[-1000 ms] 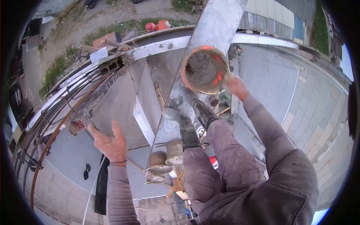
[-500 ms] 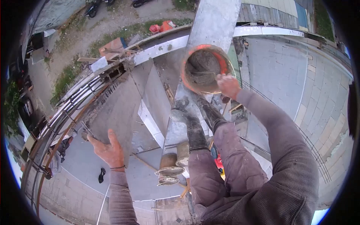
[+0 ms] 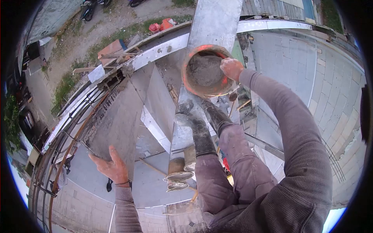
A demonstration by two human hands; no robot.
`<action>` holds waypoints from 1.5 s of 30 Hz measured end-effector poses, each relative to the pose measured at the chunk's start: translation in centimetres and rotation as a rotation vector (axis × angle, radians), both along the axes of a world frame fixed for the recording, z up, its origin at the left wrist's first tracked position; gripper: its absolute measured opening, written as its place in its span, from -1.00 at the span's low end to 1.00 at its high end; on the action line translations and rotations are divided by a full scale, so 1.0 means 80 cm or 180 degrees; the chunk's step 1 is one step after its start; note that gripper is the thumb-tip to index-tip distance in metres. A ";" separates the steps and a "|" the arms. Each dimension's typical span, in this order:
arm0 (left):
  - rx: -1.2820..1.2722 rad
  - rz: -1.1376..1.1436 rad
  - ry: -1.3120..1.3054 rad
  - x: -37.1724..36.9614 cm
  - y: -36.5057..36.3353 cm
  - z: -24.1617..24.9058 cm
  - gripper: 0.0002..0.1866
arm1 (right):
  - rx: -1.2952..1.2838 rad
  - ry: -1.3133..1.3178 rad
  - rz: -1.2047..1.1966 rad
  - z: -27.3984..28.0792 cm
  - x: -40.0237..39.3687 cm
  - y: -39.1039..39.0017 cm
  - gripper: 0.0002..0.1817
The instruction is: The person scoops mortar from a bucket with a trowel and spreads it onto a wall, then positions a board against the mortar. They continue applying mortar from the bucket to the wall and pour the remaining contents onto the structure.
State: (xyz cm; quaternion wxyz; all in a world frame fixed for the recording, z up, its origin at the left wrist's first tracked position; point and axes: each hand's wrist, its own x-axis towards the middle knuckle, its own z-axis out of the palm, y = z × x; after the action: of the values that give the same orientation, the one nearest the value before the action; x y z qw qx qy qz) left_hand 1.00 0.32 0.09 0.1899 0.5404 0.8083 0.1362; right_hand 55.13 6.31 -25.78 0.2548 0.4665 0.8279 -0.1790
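A round orange-rimmed bucket (image 3: 189,83) of wet grey mortar (image 3: 206,70) stands on a metal-grey plank in front of my boots. My right hand (image 3: 232,69) is closed at the bucket's right rim, around what seems to be a trowel handle; its blade cannot be made out against the mortar. My left hand (image 3: 108,165) is held low on the left, thumb and fingers spread, at the lower edge of a broad grey mortar-smeared slab (image 3: 116,120). Whether the palm presses on the slab is hidden.
The long plank (image 3: 213,23) runs away from me, high above the floor. Mortar-crusted buckets (image 3: 178,169) are below, left of my legs. Steel rebars (image 3: 72,141) curve along the left edge, and a white beam (image 3: 167,48) crosses ahead. Orange bags (image 3: 167,24) lie on the ground beyond.
The bucket has turned, its bright orange inner patch shifting from upper right to lower right. The mortar inside looks heaped differently. My right hand has shifted slightly up and left; my left hand stays spread.
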 end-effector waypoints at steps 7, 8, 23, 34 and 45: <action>-0.0080 0.0089 -0.0258 0.002 0.002 0.003 -0.23 | -0.0742 0.0015 0.0051 -0.012 0.010 0.036 -0.78; -0.0074 0.0092 -0.0235 0.000 0.000 0.002 -0.23 | -0.0736 0.0038 0.0058 -0.013 0.010 0.035 -0.78; -0.0272 -0.0099 0.0227 -0.003 -0.011 0.000 -0.20 | -0.1297 0.0007 -0.0039 -0.013 -0.025 0.026 -0.78; -0.0340 0.0184 -0.0125 0.008 0.004 0.009 -0.15 | -0.1546 0.0217 0.0496 -0.058 -0.010 -0.009 -0.77; -0.0214 0.0047 -0.0090 0.000 -0.003 -0.001 -0.24 | -0.0801 0.0952 0.1770 -0.053 0.011 -0.031 -0.80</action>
State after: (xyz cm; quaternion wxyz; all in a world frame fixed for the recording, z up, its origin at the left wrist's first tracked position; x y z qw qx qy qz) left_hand 1.00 0.06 0.04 0.2183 0.5258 0.8136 0.1179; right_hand 56.03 3.85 -30.01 0.2252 0.1564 0.9230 -0.2698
